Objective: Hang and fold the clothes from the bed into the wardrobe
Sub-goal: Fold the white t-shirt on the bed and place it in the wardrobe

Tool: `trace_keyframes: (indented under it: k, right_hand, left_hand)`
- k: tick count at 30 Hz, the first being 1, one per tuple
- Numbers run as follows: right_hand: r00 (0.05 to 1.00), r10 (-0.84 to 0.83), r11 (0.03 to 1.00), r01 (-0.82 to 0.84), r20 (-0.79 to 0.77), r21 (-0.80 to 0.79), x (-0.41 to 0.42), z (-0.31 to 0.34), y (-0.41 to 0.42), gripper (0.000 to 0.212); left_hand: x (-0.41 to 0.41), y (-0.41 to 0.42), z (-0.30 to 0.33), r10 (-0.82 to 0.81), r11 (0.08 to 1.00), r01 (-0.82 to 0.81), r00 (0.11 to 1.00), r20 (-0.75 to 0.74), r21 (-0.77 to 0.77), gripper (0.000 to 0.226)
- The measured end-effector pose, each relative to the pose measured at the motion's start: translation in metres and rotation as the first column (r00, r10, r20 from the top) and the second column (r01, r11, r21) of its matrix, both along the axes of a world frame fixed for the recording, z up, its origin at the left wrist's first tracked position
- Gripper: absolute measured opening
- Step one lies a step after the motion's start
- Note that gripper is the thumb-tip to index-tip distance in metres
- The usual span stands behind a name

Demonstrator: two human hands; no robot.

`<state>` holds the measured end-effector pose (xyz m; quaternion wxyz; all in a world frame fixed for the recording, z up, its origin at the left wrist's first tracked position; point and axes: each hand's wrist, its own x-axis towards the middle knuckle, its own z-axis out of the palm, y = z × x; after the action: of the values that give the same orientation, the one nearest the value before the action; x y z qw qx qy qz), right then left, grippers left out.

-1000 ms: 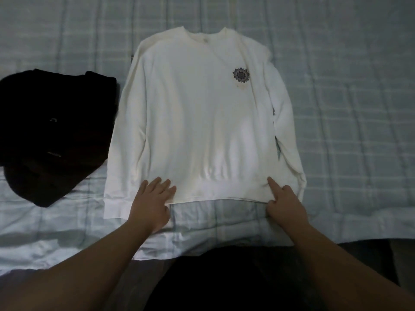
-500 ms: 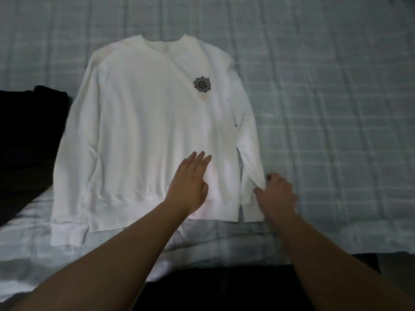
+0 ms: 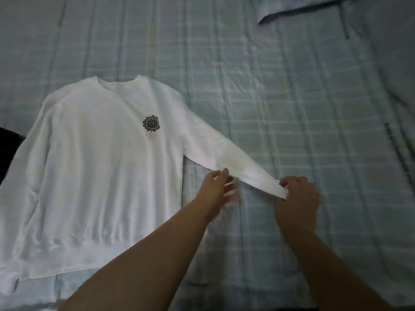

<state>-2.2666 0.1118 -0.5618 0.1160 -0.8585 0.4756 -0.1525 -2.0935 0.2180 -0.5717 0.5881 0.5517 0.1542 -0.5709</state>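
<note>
Bed (image 3: 292,108): right hand (image 3: 298,194) pinches sweatshirt (image 3: 101,164) cuff, arm outstretched.

All we've really got otherwise is the plaid sheet (image 3: 280,108), pale blue-grey with lighter check lines and a bunch of wrinkles. Up in the top right corner there's a pillow (image 3: 298,6) poking in, just its lower edge showing, resting on the sheet.

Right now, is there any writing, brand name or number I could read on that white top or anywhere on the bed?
None can be read.
The white sweatshirt bears only a dark round flower-like emblem on the chest: a pattern, no letters.
A faint pinkish mark just below the emblem is too blurred to read.
The checked bedsheet shows no text.
</note>
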Motion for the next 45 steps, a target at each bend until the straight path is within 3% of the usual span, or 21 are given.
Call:
trace_keyframes:
  k: [4,10,13,15,16,19,21,23,25,26,27,28,29,30,31,33,35,38,40,42,45]
  right_hand:
    - [0.999,-0.006,0.994,0.001,-0.044,-0.107,-0.019,-0.002,-0.057,0.034]
    - [0.998,0.041,0.978,-0.048,-0.037,-0.203,-0.038,-0.019,-0.127,0.056]
    - [0.958,0.114,0.99,-0.13,-0.262,-0.046,-0.05,-0.05,-0.129,0.067]
    - [0.882,0.204,0.975,-0.141,-0.426,0.174,-0.065,-0.072,-0.113,0.079]
    - [0.884,0.221,0.964,-0.134,-0.411,0.23,-0.071,-0.08,-0.105,0.083]
    - [0.999,0.002,0.951,-0.017,0.05,0.309,-0.074,-0.08,-0.1,0.078]
    - [0.928,-0.28,0.911,0.176,0.246,0.372,-0.064,-0.074,-0.115,0.061]
    - [0.883,-0.443,0.85,0.357,0.157,0.388,-0.058,-0.073,-0.135,0.045]
    - [0.911,-0.411,0.839,0.392,-0.032,0.377,-0.057,-0.077,-0.151,0.047]
    - [0.928,-0.351,0.86,0.372,-0.127,0.35,-0.056,-0.079,-0.156,0.046]
    - [0.939,-0.283,0.889,0.333,-0.194,0.315,-0.058,-0.084,-0.161,0.042]
    - [0.943,-0.238,0.908,0.302,-0.235,0.291,-0.057,-0.083,-0.163,0.036]
    - [0.949,-0.22,0.91,0.284,-0.227,0.302,-0.057,-0.085,-0.168,0.032]
    - [0.952,-0.249,0.885,0.299,-0.18,0.356,-0.055,-0.08,-0.172,0.031]
    - [0.941,-0.324,0.827,0.334,-0.102,0.452,-0.054,-0.075,-0.178,0.031]
    - [0.874,-0.486,0.701,0.366,0.034,0.612,-0.057,-0.062,-0.189,0.031]
    - [0.804,-0.582,0.677,0.393,0.125,0.623,-0.066,-0.051,-0.197,0.025]
    - [0.781,-0.61,0.659,0.405,0.136,0.634,-0.08,-0.051,-0.199,0.016]
    - [0.753,-0.645,0.575,0.368,0.128,0.73,-0.088,-0.062,-0.195,0.026]
    - [0.686,-0.712,0.458,0.292,0.15,0.84,-0.092,-0.067,-0.189,0.033]
    - [0.512,-0.829,0.338,0.135,0.227,0.931,-0.09,-0.056,-0.182,0.034]
  left_hand:
    - [-0.018,-0.056,-0.003,0.18,0.973,-0.213,0.942,-0.285,-0.089,0.021]
    - [-0.024,-0.135,-0.025,0.208,0.951,-0.283,0.885,-0.417,-0.124,0.013]
    - [-0.036,-0.149,-0.033,0.197,0.95,-0.285,0.865,-0.461,-0.128,0.019]
    - [-0.052,-0.145,-0.042,0.186,0.97,-0.238,0.868,-0.461,-0.057,0.021]
    - [-0.06,-0.14,-0.048,0.176,0.978,-0.206,0.871,-0.459,-0.015,0.019]
    - [-0.08,-0.124,-0.062,0.109,0.994,-0.09,0.887,-0.448,0.065,0.017]
    - [-0.08,-0.117,-0.061,0.023,0.998,0.008,0.902,-0.431,0.069,0.019]
    - [-0.071,-0.115,-0.046,-0.189,0.968,0.238,0.899,-0.395,0.08,0.029]
    - [-0.056,-0.114,-0.034,-0.43,0.87,0.453,0.891,-0.15,0.195,0.028]
    - [-0.048,-0.114,-0.032,-0.514,0.833,0.463,0.85,0.112,0.304,0.021]
    - [-0.039,-0.114,-0.032,-0.569,0.811,0.404,0.714,0.409,0.423,0.015]
    - [-0.03,-0.115,-0.033,-0.588,0.808,0.32,0.488,0.645,0.494,0.01]
    - [-0.026,-0.117,-0.033,-0.582,0.808,0.274,0.228,0.781,0.522,0.013]
    - [-0.023,-0.119,-0.036,-0.566,0.788,0.28,-0.017,0.824,0.548,0.026]
    - [-0.023,-0.12,-0.043,-0.565,0.737,0.317,-0.196,0.801,0.598,0.042]
    - [-0.031,-0.128,-0.051,-0.636,0.575,0.331,-0.396,0.663,0.749,0.063]
    - [-0.041,-0.139,-0.062,-0.719,0.436,0.342,-0.424,0.551,0.832,0.065]
    - [-0.049,-0.152,-0.071,-0.765,0.364,0.353,-0.416,0.493,0.862,0.065]
    - [-0.048,-0.155,-0.078,-0.778,0.329,0.341,-0.431,0.457,0.881,0.063]
    - [-0.042,-0.15,-0.081,-0.758,0.4,0.292,-0.427,0.493,0.869,0.061]
    - [-0.028,-0.131,-0.081,-0.723,0.538,0.278,-0.334,0.605,0.796,0.063]
